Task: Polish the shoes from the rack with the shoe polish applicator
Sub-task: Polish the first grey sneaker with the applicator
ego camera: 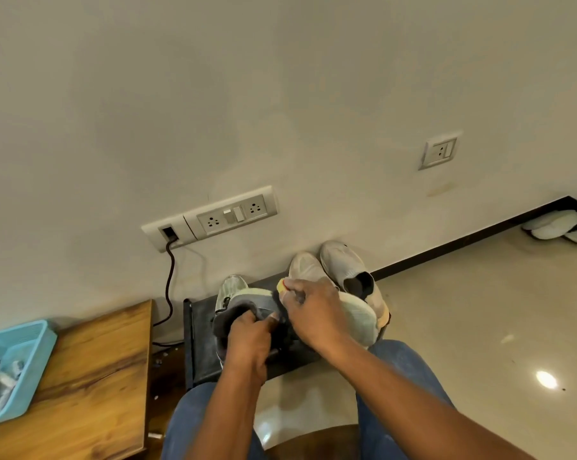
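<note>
The left hand (247, 336) grips the collar of the grey sneaker (247, 308) above the rack (200, 327). The right hand (317, 313) pinches the yellow-tipped applicator (282, 286) against the sneaker's right side, across its long axis.

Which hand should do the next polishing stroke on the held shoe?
Right. The right hand already pinches the applicator against the shoe; the left hand grips its collar, steadying it.

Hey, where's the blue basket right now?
The blue basket sits at the far left of the head view, on the wooden table, left of the left hand gripping a shoe.
</note>
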